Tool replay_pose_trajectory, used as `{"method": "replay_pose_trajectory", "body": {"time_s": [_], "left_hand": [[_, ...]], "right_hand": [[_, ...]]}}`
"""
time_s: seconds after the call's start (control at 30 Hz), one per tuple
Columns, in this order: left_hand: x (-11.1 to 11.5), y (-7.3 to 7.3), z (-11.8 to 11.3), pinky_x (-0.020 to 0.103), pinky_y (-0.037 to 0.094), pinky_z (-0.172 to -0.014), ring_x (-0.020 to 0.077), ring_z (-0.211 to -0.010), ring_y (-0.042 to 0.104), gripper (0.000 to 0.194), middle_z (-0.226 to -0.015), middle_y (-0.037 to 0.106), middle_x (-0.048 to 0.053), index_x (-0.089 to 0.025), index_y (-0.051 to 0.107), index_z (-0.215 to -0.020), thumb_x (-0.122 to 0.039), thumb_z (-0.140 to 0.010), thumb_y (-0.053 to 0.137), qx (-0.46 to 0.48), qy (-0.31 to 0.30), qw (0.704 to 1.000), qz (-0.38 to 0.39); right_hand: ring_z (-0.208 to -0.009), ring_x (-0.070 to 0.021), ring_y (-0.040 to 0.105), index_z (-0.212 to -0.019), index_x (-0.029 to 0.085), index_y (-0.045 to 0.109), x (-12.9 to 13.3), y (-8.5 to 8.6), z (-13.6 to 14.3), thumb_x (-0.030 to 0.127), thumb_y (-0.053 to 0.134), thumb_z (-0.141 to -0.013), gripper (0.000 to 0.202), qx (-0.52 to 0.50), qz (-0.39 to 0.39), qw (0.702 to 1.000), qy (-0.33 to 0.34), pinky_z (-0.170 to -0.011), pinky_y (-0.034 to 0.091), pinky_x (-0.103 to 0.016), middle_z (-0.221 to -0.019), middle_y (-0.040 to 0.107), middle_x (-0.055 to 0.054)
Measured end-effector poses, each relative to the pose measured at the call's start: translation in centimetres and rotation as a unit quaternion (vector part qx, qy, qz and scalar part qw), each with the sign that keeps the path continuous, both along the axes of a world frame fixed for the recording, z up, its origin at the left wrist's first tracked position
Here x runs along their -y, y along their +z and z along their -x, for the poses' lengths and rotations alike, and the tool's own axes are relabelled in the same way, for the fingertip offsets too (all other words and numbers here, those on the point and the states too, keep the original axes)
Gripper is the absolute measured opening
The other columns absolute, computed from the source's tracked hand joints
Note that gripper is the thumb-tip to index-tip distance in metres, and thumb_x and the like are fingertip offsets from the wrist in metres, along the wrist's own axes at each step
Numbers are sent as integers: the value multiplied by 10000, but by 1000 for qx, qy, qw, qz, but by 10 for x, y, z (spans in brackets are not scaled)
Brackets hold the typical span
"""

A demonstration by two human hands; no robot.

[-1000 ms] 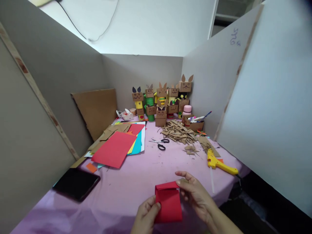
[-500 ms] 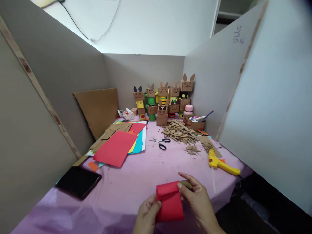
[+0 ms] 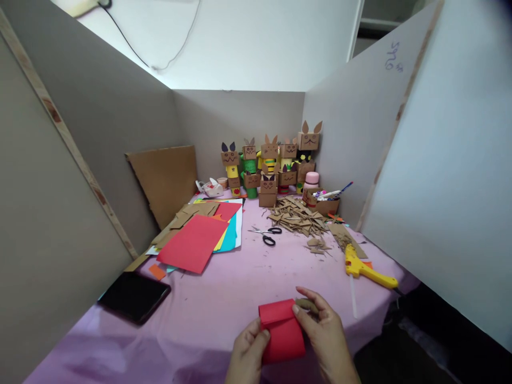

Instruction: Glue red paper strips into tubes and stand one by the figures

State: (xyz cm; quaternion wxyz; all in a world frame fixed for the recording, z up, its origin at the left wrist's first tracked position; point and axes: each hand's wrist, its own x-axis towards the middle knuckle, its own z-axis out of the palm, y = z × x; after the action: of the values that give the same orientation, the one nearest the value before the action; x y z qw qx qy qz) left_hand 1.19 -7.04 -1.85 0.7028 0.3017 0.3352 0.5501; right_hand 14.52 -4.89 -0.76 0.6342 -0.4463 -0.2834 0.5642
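Note:
A piece of red paper (image 3: pixel 283 341), folded over at its top, is held between both hands near the table's front edge. My left hand (image 3: pixel 248 349) pinches its left side, the thumb lying on the front. At the upper right corner my right hand (image 3: pixel 322 333) grips the paper with the thumb in front and the index finger raised. A small brown piece (image 3: pixel 307 305) shows behind the right hand's fingers; most of it is hidden.
Scissors (image 3: pixel 269 238) lie mid-table, before cardboard scraps (image 3: pixel 298 216). Coloured sheets (image 3: pixel 194 242) and a black tablet (image 3: pixel 135 297) are at left. A yellow glue gun (image 3: pixel 370 272) is at right. Cardboard animal figures (image 3: pixel 268 192) and a pen box (image 3: pixel 326 205) stand at the back.
The view has shifted slightly. Both hands still hold the red paper, whose lower part now looks a little more curved.

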Motion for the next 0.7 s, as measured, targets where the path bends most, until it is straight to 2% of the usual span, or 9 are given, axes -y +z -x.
{"method": "replay_pose_trajectory", "body": {"time_s": [0.43,0.57,0.7], "left_hand": [[2,1,-3,425,440,-910,312,-935,651,381,-905,742,145,-127,715,-923,-339,-610,762,2,25,999,20],[2,4,-6,433,451,-900,320,-951,644,410,-878,747,144,-121,713,-936,-371,-615,762,9,30,999,26],[1,8,-5,428,474,-866,313,-929,650,340,-818,753,135,-115,731,-877,-368,-649,743,20,20,999,40]], "right_hand": [[-546,-130,538,-919,185,625,1,-2,0,349,821,-512,481,4,-1,1000,10,-499,419,-239,-668,626,13],[-561,-127,532,-935,178,622,2,-5,0,350,816,-525,486,13,-3,1000,9,-509,416,-239,-686,624,9],[-574,-130,541,-937,179,618,2,-6,2,370,814,-533,488,23,-9,1000,9,-520,417,-240,-693,628,6]]}}
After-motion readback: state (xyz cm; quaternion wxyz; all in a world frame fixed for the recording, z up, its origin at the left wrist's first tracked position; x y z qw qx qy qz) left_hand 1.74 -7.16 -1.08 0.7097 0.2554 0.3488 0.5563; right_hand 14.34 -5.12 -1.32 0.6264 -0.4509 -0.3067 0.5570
